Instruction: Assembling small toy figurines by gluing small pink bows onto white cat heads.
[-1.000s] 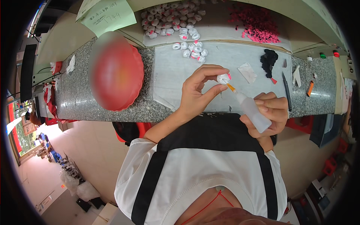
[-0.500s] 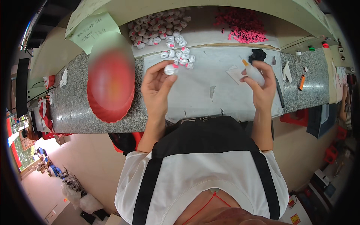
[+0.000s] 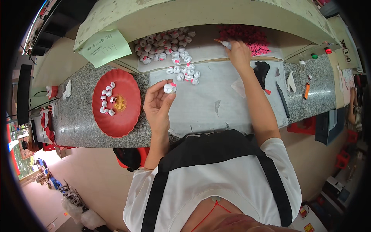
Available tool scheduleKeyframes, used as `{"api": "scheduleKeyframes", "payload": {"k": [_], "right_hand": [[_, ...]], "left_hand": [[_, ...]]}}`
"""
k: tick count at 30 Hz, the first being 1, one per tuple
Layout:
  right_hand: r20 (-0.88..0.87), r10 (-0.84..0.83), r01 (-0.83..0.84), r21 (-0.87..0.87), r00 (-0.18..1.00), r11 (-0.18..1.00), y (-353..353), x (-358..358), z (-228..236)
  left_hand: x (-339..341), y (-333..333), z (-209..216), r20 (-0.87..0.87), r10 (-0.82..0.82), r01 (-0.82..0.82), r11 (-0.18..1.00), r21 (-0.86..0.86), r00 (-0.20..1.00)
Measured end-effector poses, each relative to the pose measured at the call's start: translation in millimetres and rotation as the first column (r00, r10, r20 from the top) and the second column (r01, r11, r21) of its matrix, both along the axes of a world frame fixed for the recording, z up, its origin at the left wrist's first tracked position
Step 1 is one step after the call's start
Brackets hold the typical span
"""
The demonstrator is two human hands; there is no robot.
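My left hand [image 3: 157, 101] is closed around a small rounded white piece [image 3: 170, 88] with pink patches, held up between thumb and fingers over the left side of the white work sheet [image 3: 201, 106]. At the back right, my right hand [image 3: 240, 55] reaches to the edge of a heap of small pink pieces [image 3: 259, 48]. It grips a white squeeze bottle [image 3: 226, 45] whose thin orange tip points left; the fingertips are partly hidden. A cluster of white pieces [image 3: 188, 73], several with pink bits, lies beyond my left hand, in front of a larger pile of white pieces [image 3: 164, 42].
A red scalloped plate [image 3: 129, 89] with several white pieces stands at the left. Toward the right lie a black crumpled cloth [image 3: 261, 73], a dark pen-like tool [image 3: 282, 99] and an orange lighter-like object [image 3: 307, 91]. A pale green shelf [image 3: 208, 17] overhangs the back.
My right hand has moved left and away from me with the bottle, to the pink heap. My left hand has dropped slightly nearer with the white piece. The red plate now shows clearly.
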State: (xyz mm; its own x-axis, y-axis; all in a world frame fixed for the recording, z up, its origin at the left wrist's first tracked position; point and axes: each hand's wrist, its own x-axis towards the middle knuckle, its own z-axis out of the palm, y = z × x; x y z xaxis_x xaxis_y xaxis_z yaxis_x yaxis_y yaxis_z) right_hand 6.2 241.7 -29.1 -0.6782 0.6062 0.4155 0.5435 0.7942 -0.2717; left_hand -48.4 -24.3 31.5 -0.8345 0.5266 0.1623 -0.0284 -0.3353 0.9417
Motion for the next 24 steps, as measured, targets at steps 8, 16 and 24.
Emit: {"api": "scheduleKeyframes", "payload": {"k": [8, 16, 24], "right_hand": [[-0.591, -0.017, -0.527, -0.731, 0.806, 0.433, -64, 44, 71], [-0.705, -0.011, -0.702, -0.708, 0.709, 0.078, -114, 74, 89], [-0.655, 0.006, -0.651, -0.75, 0.756, 0.118, -115, 75, 85]], "left_hand": [[9, 22, 5, 0.071, -0.15, 0.146, 0.988, 0.059, 0.986], [26, 34, 8, -0.154, -0.262, 0.256, 0.965, -0.06, 0.953], [30, 31, 14, -0.27, -0.301, 0.262, 0.95, -0.169, 0.915]]}}
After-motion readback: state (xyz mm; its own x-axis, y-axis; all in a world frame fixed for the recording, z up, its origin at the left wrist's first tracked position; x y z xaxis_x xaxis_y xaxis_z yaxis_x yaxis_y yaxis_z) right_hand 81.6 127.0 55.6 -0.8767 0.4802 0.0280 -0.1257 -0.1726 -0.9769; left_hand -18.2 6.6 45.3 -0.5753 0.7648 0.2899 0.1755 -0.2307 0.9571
